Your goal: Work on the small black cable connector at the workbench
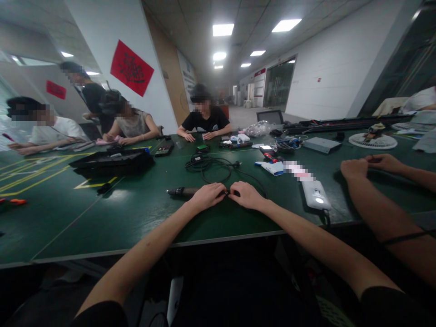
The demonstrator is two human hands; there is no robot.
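Both my hands rest on the dark green table (136,218), close together. My left hand (207,196) is closed round the rear of a dark rod-shaped tool (182,192) that lies flat and points left. My right hand (245,195) is closed on the tool's cable end, fingertips almost touching the left hand. A black cable (218,165) runs from there into a loose coil farther back on the table.
A white handheld device (316,194) lies right of my right hand. A neighbour's two forearms (374,190) rest at the right. A black case (112,161) sits at the left. Several people sit across the table among small gadgets, and a white fan (373,140) lies far right.
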